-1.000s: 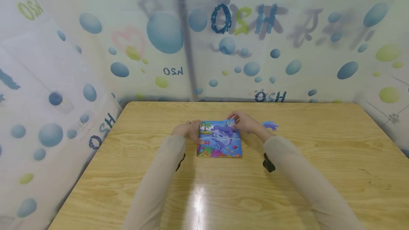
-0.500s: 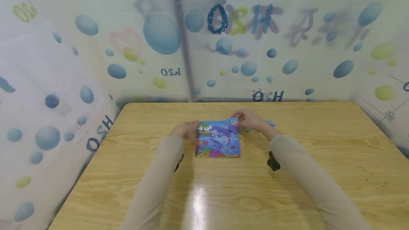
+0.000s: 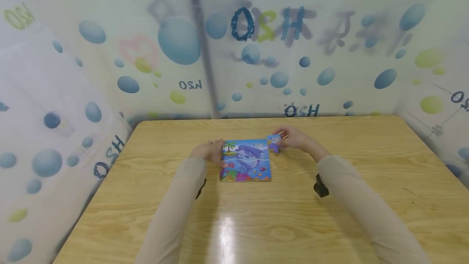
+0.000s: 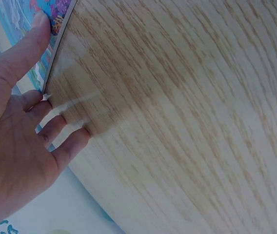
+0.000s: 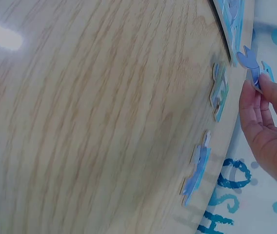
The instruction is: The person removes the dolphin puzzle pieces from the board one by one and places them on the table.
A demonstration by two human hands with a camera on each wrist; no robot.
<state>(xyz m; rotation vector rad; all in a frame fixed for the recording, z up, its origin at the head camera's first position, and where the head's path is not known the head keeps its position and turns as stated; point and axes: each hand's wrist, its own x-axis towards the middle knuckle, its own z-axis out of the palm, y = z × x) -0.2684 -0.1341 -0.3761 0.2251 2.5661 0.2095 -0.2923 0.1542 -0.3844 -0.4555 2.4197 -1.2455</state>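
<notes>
A square dolphin jigsaw puzzle (image 3: 246,168) lies flat on the wooden table. My left hand (image 3: 210,152) holds its left side, thumb on the printed top and the other fingers by the edge, as the left wrist view shows. Just beyond the puzzle's upper right corner, my right hand (image 3: 294,139) pinches a loose puzzle piece (image 3: 274,143) between thumb and fingers. This piece is blue and purple with a dolphin tail on it, and it is tilted in the right wrist view. A narrow gap separates it from the puzzle.
In the right wrist view, two more loose pieces lie on the table: one piece (image 5: 220,91) near the puzzle's corner, another piece (image 5: 196,168) farther along. The table (image 3: 293,219) ends at a wall covering (image 3: 329,52) printed with blue and green dots.
My right hand has moved right, carrying the piece from over the puzzle's upper right corner to beside it. The left hand keeps its place on the puzzle. The head view has shifted slightly.
</notes>
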